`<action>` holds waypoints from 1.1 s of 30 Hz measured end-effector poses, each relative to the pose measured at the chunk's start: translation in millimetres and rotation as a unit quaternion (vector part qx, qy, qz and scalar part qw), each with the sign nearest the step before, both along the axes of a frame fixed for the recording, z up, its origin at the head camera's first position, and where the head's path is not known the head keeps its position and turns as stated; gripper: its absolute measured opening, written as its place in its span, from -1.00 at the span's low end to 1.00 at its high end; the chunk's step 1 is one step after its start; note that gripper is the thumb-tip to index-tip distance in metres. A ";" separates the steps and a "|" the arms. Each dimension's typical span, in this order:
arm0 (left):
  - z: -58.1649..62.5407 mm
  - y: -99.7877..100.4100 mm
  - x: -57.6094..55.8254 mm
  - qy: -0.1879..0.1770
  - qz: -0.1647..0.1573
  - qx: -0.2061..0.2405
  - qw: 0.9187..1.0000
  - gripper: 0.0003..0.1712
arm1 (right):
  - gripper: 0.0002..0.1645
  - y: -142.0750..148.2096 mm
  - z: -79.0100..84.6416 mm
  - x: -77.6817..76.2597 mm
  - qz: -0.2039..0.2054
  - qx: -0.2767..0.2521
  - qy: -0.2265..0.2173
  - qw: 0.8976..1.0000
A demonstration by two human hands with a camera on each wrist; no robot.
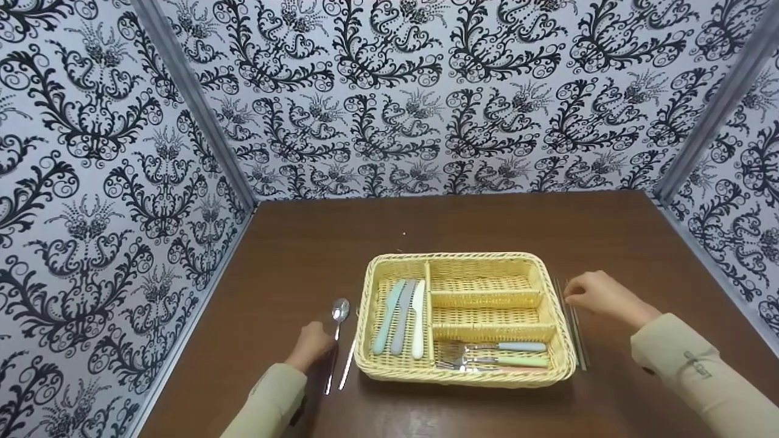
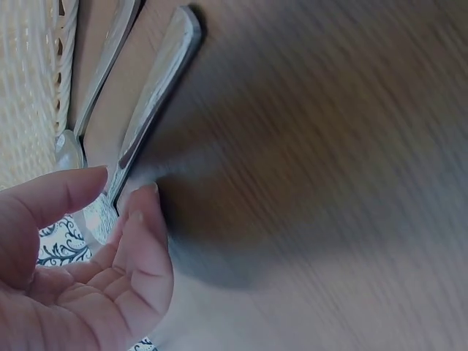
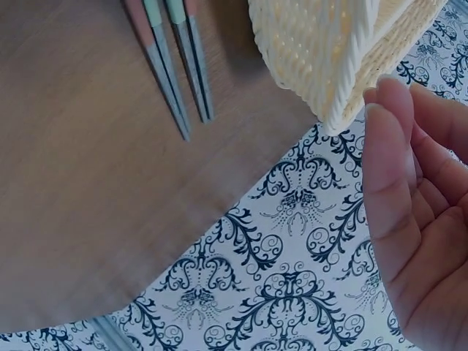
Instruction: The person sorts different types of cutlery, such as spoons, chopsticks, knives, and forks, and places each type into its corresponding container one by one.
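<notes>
Left grip point(image 1: 313, 345) spread beside two spoons point(image 1: 340, 310), right grip point(image 1: 602, 297) loosely curved near four chopsticks point(image 3: 165, 84), one basket point(image 1: 465, 377)

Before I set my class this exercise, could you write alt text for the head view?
A person's left hand is at a metal spoon and the right hand at some chopsticks, on either side of a divided wicker basket on a brown table. Inside, three knives lie at the left and forks at the near right.
</notes>
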State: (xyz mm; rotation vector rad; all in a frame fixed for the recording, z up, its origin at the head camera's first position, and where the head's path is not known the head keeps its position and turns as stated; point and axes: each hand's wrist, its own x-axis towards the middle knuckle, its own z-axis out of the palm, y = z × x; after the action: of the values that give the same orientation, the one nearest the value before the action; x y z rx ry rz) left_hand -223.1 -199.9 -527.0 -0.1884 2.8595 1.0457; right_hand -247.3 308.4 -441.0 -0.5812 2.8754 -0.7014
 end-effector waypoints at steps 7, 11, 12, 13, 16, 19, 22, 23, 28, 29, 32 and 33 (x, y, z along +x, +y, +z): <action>-7.7 3.3 -6.6 0.007 0.013 0.006 1.000 -0.95 | -0.88 2.9 0.5 2.6 -0.006 -0.002 0.001 1.000; -10.2 3.8 -9.8 -0.007 0.024 0.026 0.999 -0.91 | -0.88 1.7 1.0 2.4 -0.010 -0.001 -0.007 1.000; -10.4 3.6 -10.2 -0.010 0.026 0.033 0.999 -0.89 | -0.87 1.3 0.7 2.0 -0.012 -0.002 -0.011 1.000; -10.9 3.3 -10.4 -0.013 0.027 0.040 0.999 -0.87 | -0.87 0.9 0.5 1.8 -0.013 -0.003 -0.014 1.000; -11.6 1.2 -10.1 -0.028 0.029 0.071 0.997 -0.82 | -0.86 -0.1 -0.7 1.1 -0.014 -0.005 -0.021 1.000; -12.3 -1.5 -10.1 -0.050 0.031 0.093 0.994 -0.80 | -0.87 -0.6 -1.5 0.9 -0.010 -0.005 -0.019 1.000; -11.0 -3.7 -11.8 -0.076 0.039 0.120 0.989 -0.78 | -0.87 -0.7 -1.5 0.9 -0.006 -0.009 -0.013 1.000; -10.4 -4.2 -13.1 -0.083 0.043 0.127 0.988 -0.78 | -0.87 -0.6 -1.0 1.0 -0.003 -0.008 -0.008 1.000; 7.0 1.5 -20.1 -0.022 0.057 0.173 0.983 -0.76 | -0.88 -1.4 4.9 1.4 0.002 -0.006 0.017 1.000; 13.8 5.7 -21.2 0.011 0.054 0.177 0.983 -0.78 | -0.88 -2.6 6.3 1.5 -0.002 -0.007 0.024 1.000; 38.3 27.7 -22.6 0.117 0.048 0.208 0.970 -0.93 | -0.86 -12.6 10.0 2.6 -0.026 -0.018 0.057 0.998; 46.2 37.0 -23.0 0.144 0.045 0.221 0.963 -0.95 | -0.85 -18.3 11.8 3.6 -0.033 -0.022 0.069 0.997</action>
State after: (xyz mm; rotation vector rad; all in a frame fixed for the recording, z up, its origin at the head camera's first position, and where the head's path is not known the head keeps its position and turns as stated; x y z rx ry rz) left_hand -246.2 -162.9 -480.8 -0.1417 2.7745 1.8323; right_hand -243.7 290.1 -429.2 -0.5627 3.0263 -0.7651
